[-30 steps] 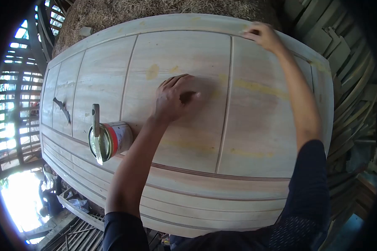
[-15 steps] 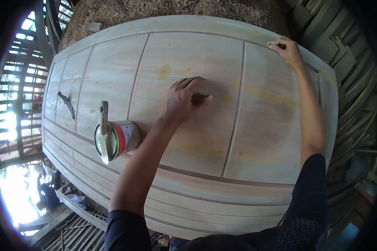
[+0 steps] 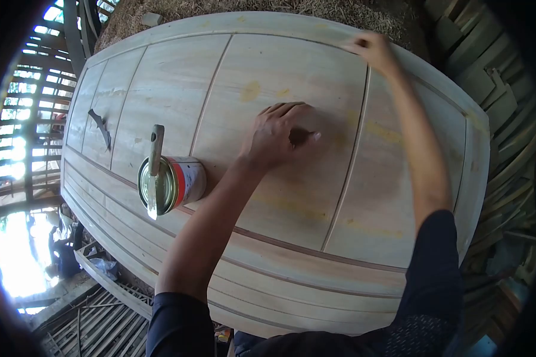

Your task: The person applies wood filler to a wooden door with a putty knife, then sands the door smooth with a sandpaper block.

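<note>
A large pale wooden panelled door [image 3: 280, 220] lies flat in front of me. My left hand [image 3: 280, 131] leans on its middle panel, fingers bent over and thumb apart, with nothing visible in it. At the far edge, my right hand [image 3: 373, 50] is closed in a pinch over the long groove near the top of a dividing line. Motion blurs its fingertips, and what they hold is too small to make out. Left of my left forearm stands a round can [image 3: 190, 180] with a red and white label. A scraper [image 3: 156, 152] lies across its lid.
A dark, torn-looking strip [image 3: 100, 128] lies on the door's left panels. Wood shavings [image 3: 315, 11] cover the ground beyond the far edge. Stacked curved boards [image 3: 512, 154] line the right side, and a slatted wall [image 3: 39, 113] stands at left.
My right hand has slid left along the far groove. My left hand keeps its place on the panel. The whole view has shifted slightly, moving the door up and right in the picture.
</note>
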The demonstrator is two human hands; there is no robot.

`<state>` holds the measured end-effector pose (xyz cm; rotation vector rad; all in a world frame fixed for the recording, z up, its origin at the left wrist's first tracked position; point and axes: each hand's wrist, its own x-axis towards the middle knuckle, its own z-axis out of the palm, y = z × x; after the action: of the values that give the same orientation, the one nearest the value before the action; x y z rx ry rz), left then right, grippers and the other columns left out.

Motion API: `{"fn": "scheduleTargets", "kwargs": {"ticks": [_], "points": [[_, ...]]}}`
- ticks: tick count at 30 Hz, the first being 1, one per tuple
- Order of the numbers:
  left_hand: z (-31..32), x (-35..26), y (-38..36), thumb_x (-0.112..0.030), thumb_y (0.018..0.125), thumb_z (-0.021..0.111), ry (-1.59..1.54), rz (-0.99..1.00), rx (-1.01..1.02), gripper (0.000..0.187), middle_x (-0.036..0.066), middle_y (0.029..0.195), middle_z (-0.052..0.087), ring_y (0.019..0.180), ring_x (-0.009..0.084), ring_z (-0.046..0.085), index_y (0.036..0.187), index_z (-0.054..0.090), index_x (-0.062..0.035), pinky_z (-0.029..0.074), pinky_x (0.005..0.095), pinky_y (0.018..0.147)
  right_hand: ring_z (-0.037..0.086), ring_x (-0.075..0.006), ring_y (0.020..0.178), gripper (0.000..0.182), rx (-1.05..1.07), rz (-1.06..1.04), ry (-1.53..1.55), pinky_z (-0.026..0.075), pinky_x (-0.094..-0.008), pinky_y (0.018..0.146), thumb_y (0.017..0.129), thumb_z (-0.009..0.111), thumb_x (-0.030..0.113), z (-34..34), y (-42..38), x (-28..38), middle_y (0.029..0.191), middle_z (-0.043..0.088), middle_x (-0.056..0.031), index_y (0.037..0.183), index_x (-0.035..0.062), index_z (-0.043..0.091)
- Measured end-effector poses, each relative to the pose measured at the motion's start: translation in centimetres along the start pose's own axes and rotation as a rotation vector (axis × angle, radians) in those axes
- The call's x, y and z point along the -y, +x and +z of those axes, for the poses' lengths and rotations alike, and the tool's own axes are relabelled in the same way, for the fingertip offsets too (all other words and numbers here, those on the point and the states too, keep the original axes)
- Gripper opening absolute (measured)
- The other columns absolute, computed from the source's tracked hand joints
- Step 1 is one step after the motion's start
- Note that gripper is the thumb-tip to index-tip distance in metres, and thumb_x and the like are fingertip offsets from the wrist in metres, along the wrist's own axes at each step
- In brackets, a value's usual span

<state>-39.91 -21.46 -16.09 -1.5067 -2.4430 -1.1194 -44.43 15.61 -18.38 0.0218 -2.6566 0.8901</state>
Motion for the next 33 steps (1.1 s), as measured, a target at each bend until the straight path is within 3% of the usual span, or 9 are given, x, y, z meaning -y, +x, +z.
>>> {"fn": "scheduleTargets", "kwargs": {"ticks": [4,12,16,17,21,22,25,29,33], "points": [[0.0,0.5,0.3,-0.033,0.084,0.081,-0.004,0.017,0.014,0.045,0.012,0.118,0.074,0.109,0.0339,0.071,0.119,0.069,-0.0064,0.055,0.0452,0.097,0.071,-0.0226,0.080,0.027,0.041,-0.066,-0.120,0.054,-0.0368,0.076,0.088,0.080,0.026,8.5,8.3,8.2,0.089,0.077,-0.0112,0.101,0.0029,0.078],[-0.2,0.6,0.3,-0.034,0.084,0.081,-0.038,-0.023,0.021,0.045,0.013,0.119,0.073,0.112,0.0344,0.069,0.118,0.069,-0.0071,0.055,0.0459,0.098,0.069,-0.0153,0.077,0.022,0.025,-0.065,0.064,0.054,-0.0349,0.073,0.089,0.081,0.027,-2.3,-1.1,-0.8,0.084,0.076,-0.0063,0.092,0.0061,0.079],[0.1,0.5,0.3,-0.034,0.083,0.082,0.031,0.041,0.029,0.047,0.014,0.118,0.073,0.112,0.0353,0.069,0.119,0.069,-0.0061,0.055,0.0456,0.098,0.068,-0.0206,0.070,0.022,-0.053,-0.123,0.158,0.053,-0.0399,0.068,0.086,0.077,0.029,9.3,6.9,3.7,0.080,0.075,-0.0117,0.095,0.0099,0.078],[0.3,0.6,0.5,-0.034,0.083,0.082,0.010,0.070,0.035,0.047,0.014,0.118,0.073,0.112,0.0353,0.069,0.119,0.069,-0.0061,0.055,0.0456,0.098,0.068,-0.0228,0.070,0.022,-0.062,-0.159,-0.070,0.053,-0.0422,0.069,0.086,0.076,0.032,9.4,8.1,5.1,0.080,0.074,-0.0137,0.096,0.0117,0.078],[0.3,0.2,0.3,-0.032,0.083,0.082,0.028,0.035,0.056,0.047,0.016,0.118,0.073,0.112,0.0362,0.069,0.120,0.068,-0.0058,0.054,0.0456,0.098,0.065,-0.0166,0.073,0.017,-0.045,-0.151,0.067,0.052,-0.0389,0.070,0.090,0.073,0.024,-0.1,0.1,-0.8,0.077,0.072,-0.0067,0.091,0.0080,0.077],[0.0,0.0,0.4,-0.031,0.084,0.082,0.028,0.007,0.052,0.046,0.016,0.119,0.073,0.112,0.0367,0.069,0.121,0.069,-0.0060,0.054,0.0458,0.098,0.062,-0.0128,0.073,0.016,-0.014,0.083,0.026,0.052,-0.0346,0.069,0.092,0.075,0.022,-4.9,-4.4,-1.7,0.076,0.070,-0.0022,0.087,0.0074,0.076],[-0.1,-0.1,0.5,-0.029,0.084,0.081,0.024,0.013,0.033,0.045,0.017,0.119,0.073,0.111,0.0376,0.069,0.120,0.069,-0.0062,0.054,0.0461,0.097,0.070,-0.0150,0.081,0.016,-0.141,0.098,-0.109,0.055,-0.0312,0.077,0.091,0.079,0.018,-14.7,-14.4,-7.5,0.087,0.077,-0.0048,0.100,0.0059,0.081],[-0.3,-0.5,0.7,-0.029,0.085,0.080,0.066,0.011,0.054,0.044,0.017,0.119,0.072,0.111,0.0377,0.069,0.121,0.069,-0.0058,0.055,0.0465,0.097,0.068,-0.0238,0.088,0.013,-0.091,0.001,-0.197,0.052,-0.0350,0.079,0.091,0.078,0.017,-11.5,-10.8,-4.4,0.091,0.073,-0.0108,0.099,0.0057,0.079],[0.2,-1.0,0.7,-0.025,0.085,0.080,0.057,0.018,0.091,0.043,0.017,0.120,0.072,0.112,0.0375,0.069,0.122,0.068,-0.0057,0.054,0.0455,0.097,0.066,-0.0208,0.086,0.014,-0.103,-0.202,-0.294,0.051,-0.0349,0.077,0.092,0.078,0.015,-9.9,-8.7,-3.1,0.088,0.070,-0.0089,0.102,0.0063,0.079]]}}
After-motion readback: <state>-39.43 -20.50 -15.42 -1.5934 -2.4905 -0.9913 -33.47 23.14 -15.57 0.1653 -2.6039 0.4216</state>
